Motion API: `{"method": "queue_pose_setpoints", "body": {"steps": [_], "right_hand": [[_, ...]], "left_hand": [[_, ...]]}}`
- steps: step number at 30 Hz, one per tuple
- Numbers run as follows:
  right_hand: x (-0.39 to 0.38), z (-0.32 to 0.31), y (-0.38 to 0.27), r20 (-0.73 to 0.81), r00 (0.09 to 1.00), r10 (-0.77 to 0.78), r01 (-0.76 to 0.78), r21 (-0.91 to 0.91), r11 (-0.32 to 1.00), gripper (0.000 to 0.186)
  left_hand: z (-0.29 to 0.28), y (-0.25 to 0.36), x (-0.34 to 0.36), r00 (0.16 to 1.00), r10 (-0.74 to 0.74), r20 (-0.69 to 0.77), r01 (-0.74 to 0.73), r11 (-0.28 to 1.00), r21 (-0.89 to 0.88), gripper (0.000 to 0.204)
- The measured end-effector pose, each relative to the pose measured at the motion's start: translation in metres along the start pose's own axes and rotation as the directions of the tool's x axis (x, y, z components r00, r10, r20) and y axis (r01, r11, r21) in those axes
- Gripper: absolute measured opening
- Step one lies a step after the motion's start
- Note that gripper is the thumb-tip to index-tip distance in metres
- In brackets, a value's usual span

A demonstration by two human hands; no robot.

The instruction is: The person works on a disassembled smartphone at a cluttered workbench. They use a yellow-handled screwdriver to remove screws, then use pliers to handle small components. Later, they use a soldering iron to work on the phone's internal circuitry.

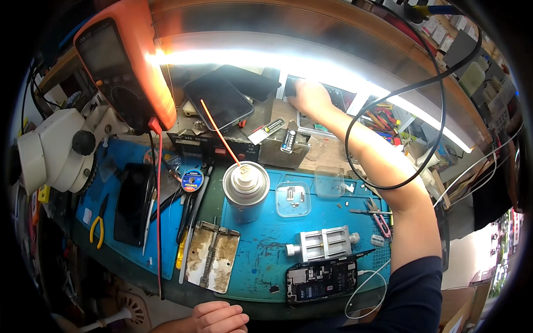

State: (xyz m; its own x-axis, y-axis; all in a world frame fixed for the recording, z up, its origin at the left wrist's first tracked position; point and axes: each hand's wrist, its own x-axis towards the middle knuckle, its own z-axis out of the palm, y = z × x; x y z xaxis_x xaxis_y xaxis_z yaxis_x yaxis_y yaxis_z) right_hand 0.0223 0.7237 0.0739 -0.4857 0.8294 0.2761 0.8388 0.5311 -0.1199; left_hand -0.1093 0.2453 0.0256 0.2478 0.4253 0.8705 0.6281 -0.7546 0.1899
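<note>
Reaches with the right hand (312, 100) to the far side of the bench, at the left part of a white-framed tray (282, 83) below the bright strip lamp (266, 59). Bends fingers downward, tips hidden — cannot tell whether pinched on anything or bare. Has most of the tray to the right of that grip; appears to run lengthwise from left to right along the back, nearly crosswise to the forearm. Places the right hand nearest the tray, well apart from the left.

Rests the left hand (221, 318) by the near edge, fingers loosely curled; shows no held item, but cannot tell about the hidden palm. Shows an opened phone (322, 281) to the right of the left hand and slightly farther out, apart from the fingers — long axis roughly left to right, white cable (383, 288) at the right end. Makes the left hand the nearer one to the phone. Finds a metal clamp (325, 243) just beyond the phone and a stained holder plate (213, 257) beyond the left hand.
</note>
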Motion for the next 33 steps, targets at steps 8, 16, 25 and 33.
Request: {"method": "queue_pose_setpoints", "body": {"steps": [8, 16, 25, 33], "right_hand": [[-0.013, -0.029, -0.005, 0.011, 0.997, 0.076, -0.075, -0.086, 0.993, 0.030], [-0.149, -0.156, 0.107, 0.537, 0.839, 0.082, -0.376, 0.465, 0.801, 0.028], [-0.390, -0.227, 0.023, 0.103, 0.875, 0.472, -0.372, 0.768, 0.521, 0.083], [-0.439, -0.155, -0.122, -0.198, 0.905, 0.376, 0.018, 0.902, 0.432, 0.099]], "left_hand": [[0.008, -0.001, -0.020, 0.996, -0.023, -0.083, 0.029, 0.997, 0.072, 0.026], [0.012, 0.000, 0.002, 0.994, -0.112, -0.014, 0.113, 0.988, 0.107, 0.033], [0.021, 0.009, 0.002, 0.943, -0.323, -0.076, 0.322, 0.947, -0.020, 0.038], [0.018, 0.026, -0.025, 0.892, -0.443, -0.085, 0.448, 0.893, 0.046, 0.037]]}}
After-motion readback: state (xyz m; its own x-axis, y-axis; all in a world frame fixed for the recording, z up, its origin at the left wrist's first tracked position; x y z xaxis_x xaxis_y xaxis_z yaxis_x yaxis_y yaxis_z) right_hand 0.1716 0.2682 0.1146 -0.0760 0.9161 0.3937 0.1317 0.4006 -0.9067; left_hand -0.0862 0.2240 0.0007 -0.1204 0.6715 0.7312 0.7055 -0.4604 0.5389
